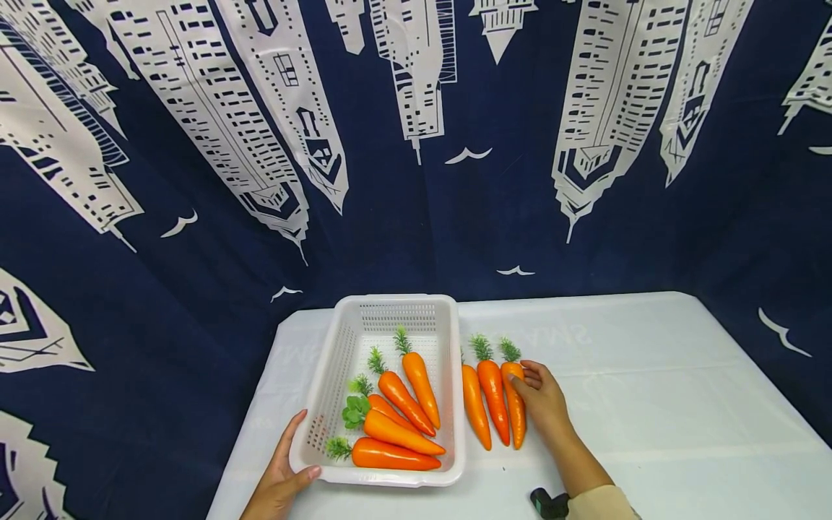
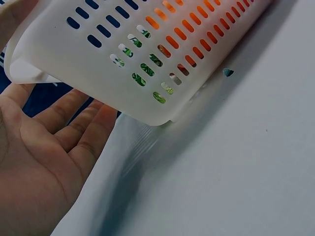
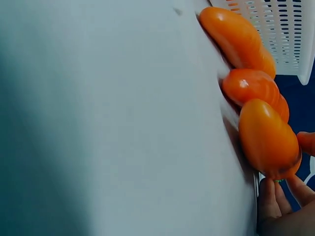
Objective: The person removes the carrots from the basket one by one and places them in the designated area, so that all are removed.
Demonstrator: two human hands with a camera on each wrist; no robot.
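L hand (image 1: pixel 282 469) is at near-L corner of the white plastic basket (image 1: pixel 377 477), fingers fairly straight & spread, thumb & fingers touching its outside; R hand (image 1: pixel 544 401) pinches the rightmost carrot (image 1: pixel 516 412) btwn thumb & fingers, nr its top end. That one's on the white table (image 1: pixel 650 383) just R of the basket, w/ two more carrots (image 1: pixel 494 401) side by side in btwn; five carrots (image 1: pixel 396 433) lie inside the basket.

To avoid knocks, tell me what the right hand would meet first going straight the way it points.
The right hand would first meet the rightmost carrot, which it touches; the carrot just left of it probably comes next, though depth is unclear.
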